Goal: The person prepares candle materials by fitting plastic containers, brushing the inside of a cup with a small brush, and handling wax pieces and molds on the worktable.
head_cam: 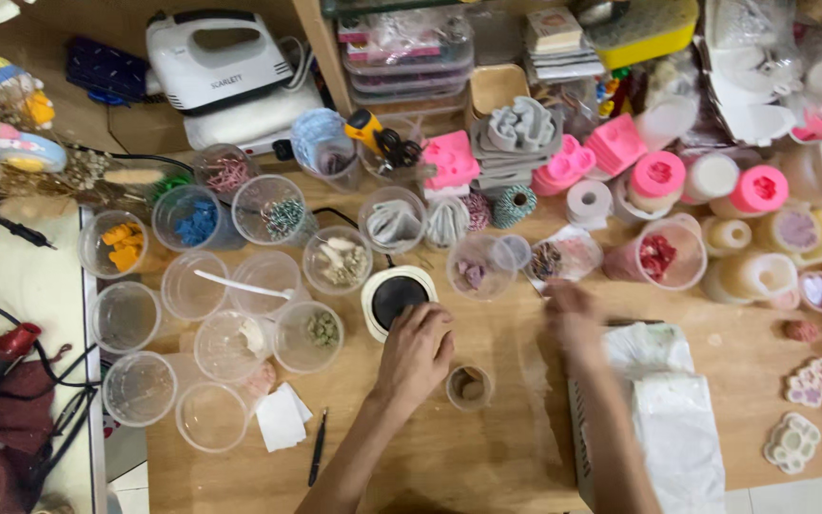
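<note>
Resting fingers-down on small round white-rimmed black-topped warmer [395, 300], left hand [418, 354] steadies it mid-table, grasping nothing. Right hand [573, 319] blurred, grip unclear, beside white tissue pack [670, 400]. Small clear cup [469, 386] between hands.

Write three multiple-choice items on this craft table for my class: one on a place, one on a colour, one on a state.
1. Where does the left hand rest?
A. on the white tissue pack
B. at the round black-topped device
C. on the mixer

2. What colour are the bits in the cup at far left?
A. orange
B. purple
C. black

3. How does the right hand look?
A. sharp
B. motion-blurred
C. out of view

Answers: 1 B, the hand touches the device. 2 A, orange pieces show inside. 3 B, its outline is smeared.
</note>
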